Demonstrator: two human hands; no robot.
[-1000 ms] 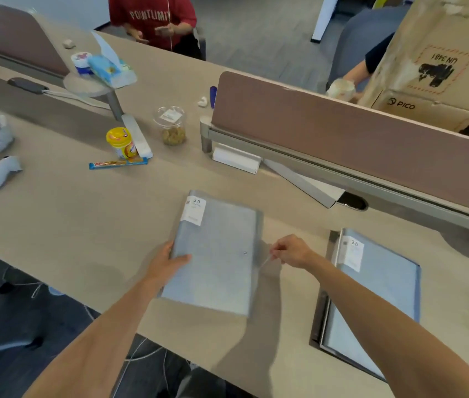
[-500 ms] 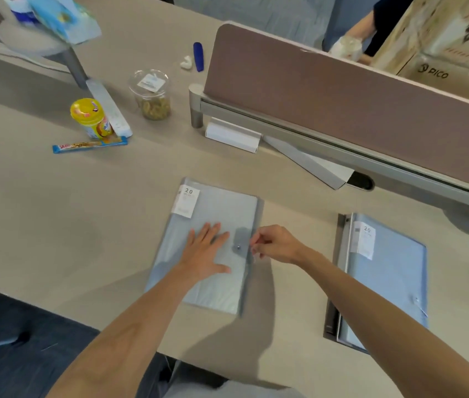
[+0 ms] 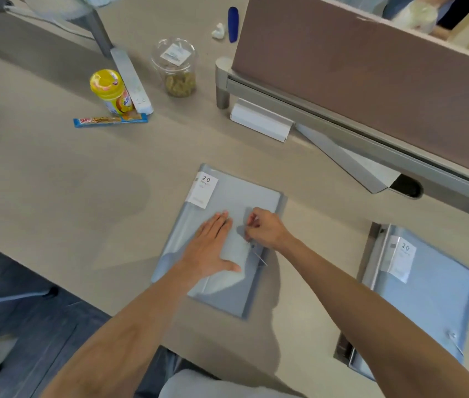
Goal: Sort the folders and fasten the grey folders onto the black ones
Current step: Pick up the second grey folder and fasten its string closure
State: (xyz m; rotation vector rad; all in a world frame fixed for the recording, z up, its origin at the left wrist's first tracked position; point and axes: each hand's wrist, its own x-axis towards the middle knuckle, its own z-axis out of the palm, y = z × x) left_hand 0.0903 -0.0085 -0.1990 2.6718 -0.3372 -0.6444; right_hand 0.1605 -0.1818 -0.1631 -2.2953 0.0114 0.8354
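Note:
A grey folder [image 3: 236, 193] with a white "20" label lies flat in the middle of the beige desk [image 3: 55, 182]. My left hand [image 3: 213, 248] rests on its cover, palm down and fingers spread. My right hand [image 3: 265, 228] is over the folder's right part, its fingers pinched on a thin elastic closure cord [image 3: 259, 257] beside a small stud. A second stack [image 3: 425, 297] lies at the right: a grey folder with a "20" label on top of a darker one whose edge shows along its left side.
Behind the folder stand a yellow jar [image 3: 110, 91], a snack bar [image 3: 110, 121], a clear plastic cup [image 3: 177, 70] and a white box [image 3: 259, 119]. A brown desk divider [image 3: 371, 90] runs along the back right. The desk's front edge lies close to my body.
My left hand went from gripping the folder's left edge to lying flat on its cover. My right hand moved inward onto the folder with the cord. The camera tilted down and closer.

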